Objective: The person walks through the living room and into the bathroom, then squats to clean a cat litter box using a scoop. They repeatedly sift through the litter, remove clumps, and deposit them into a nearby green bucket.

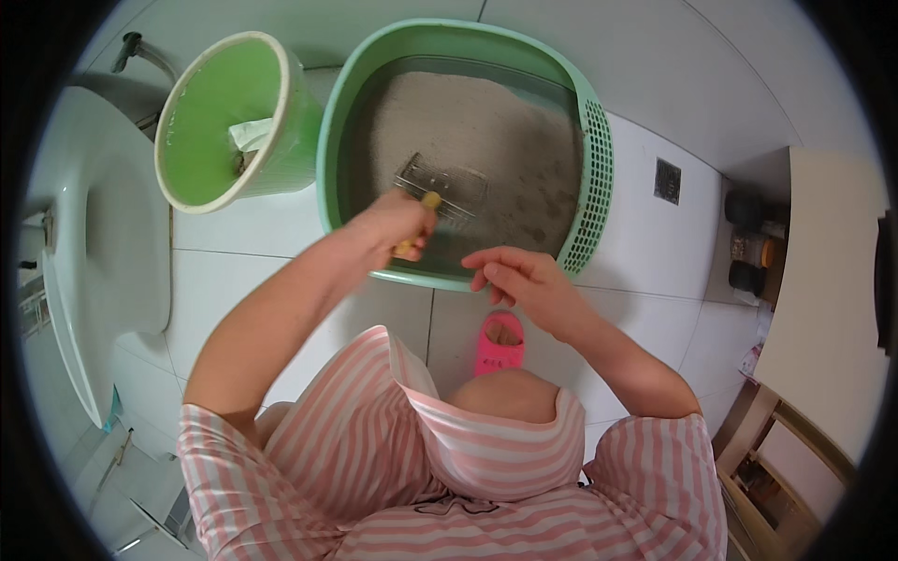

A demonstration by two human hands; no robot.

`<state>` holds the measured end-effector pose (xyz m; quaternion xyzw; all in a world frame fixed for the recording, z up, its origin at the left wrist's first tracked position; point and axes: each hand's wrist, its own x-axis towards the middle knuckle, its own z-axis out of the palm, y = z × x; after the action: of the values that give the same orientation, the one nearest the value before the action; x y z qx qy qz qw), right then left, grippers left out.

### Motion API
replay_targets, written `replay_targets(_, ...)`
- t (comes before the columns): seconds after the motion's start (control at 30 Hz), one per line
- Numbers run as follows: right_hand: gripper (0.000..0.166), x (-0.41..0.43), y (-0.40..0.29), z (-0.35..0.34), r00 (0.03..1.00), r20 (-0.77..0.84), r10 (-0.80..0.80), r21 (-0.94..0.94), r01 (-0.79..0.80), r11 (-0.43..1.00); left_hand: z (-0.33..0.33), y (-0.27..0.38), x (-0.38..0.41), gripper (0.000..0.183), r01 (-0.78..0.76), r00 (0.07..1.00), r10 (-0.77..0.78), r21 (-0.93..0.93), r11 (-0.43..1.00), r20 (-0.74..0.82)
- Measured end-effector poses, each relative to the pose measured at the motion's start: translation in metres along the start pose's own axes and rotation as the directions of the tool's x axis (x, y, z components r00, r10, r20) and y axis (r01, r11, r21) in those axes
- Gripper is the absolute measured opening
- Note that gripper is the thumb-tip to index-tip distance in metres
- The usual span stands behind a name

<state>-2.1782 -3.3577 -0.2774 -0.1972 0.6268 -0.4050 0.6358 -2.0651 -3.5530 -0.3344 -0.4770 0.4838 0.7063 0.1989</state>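
Note:
My left hand [402,223] grips the yellow handle [431,200] of a metal wire litter scoop [443,184]. The scoop's slotted head is over the grey-brown cat litter [456,112], inside a green plastic litter box [589,182]. Motion blurs the scoop, so I cannot tell how deep its edge sits. Holding nothing, my right hand [523,280] hovers around the box's near rim with its fingers loosely bent and apart. Darker patches mark the litter on the right side.
Left of the box a green waste bin [280,112] leans towards me, with crumpled tissue [250,134] inside. A white toilet [126,231] stands at far left. Beyond the box's right side is a floor drain [667,181]. A cabinet [828,280] and wooden stool [793,456] are at right.

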Motion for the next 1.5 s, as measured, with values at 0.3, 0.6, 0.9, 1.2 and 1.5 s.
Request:
replay_targets(0.3,0.037,0.004,0.064,0.004,0.469,0.206,-0.859,-0.832,0.546,0.099,-0.035,0.066,-0.004,0.021,-0.161,0.952,0.284,0.977,0.138,0.116)
replay_targets(0.6,0.045,0.018,0.085,0.010,0.372,0.186,-0.909,-0.832,0.552,0.055,-0.041,0.050,0.068,0.034,-0.319,0.938,0.248,0.880,0.351,0.241)
replay_targets(0.9,0.030,0.029,0.090,0.012,0.320,0.157,-0.934,-0.841,0.539,0.043,0.026,0.045,0.117,0.031,-0.454,0.890,0.251,0.777,0.435,0.380)
replay_targets(1.2,0.022,0.032,0.093,0.015,0.310,0.096,-0.946,-0.877,0.476,0.067,0.065,0.055,0.135,0.021,-0.425,0.828,0.362,0.900,-0.094,0.428)
replay_targets(1.5,0.017,0.031,0.090,0.012,0.288,0.117,-0.950,-0.859,0.509,0.048,0.048,0.026,0.154,0.022,-0.434,0.791,0.443,0.897,-0.079,0.422)
